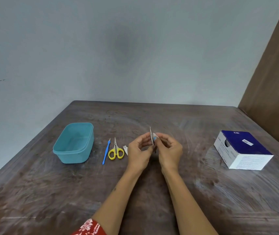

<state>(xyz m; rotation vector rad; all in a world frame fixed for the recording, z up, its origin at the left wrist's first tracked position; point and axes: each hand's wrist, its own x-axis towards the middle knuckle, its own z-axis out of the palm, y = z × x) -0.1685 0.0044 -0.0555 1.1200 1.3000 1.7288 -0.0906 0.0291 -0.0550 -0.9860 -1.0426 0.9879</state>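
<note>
Both hands meet over the middle of the brown table (152, 192). My left hand (138, 150) holds a thin grey metal tool (151, 135), perhaps a nail file, upright between its fingers. My right hand (169, 150) pinches a small white and light-blue wipe (155, 136) against the tool's side. The tool's lower end is hidden between the hands.
An open teal plastic box (73, 144) stands at the left. Right of it lie a blue slim tool (106, 152), yellow-handled scissors (116, 150) and a metal nail clipper (125, 149). A blue and white carton (242, 150) sits at the right, near a brown panel (274, 73).
</note>
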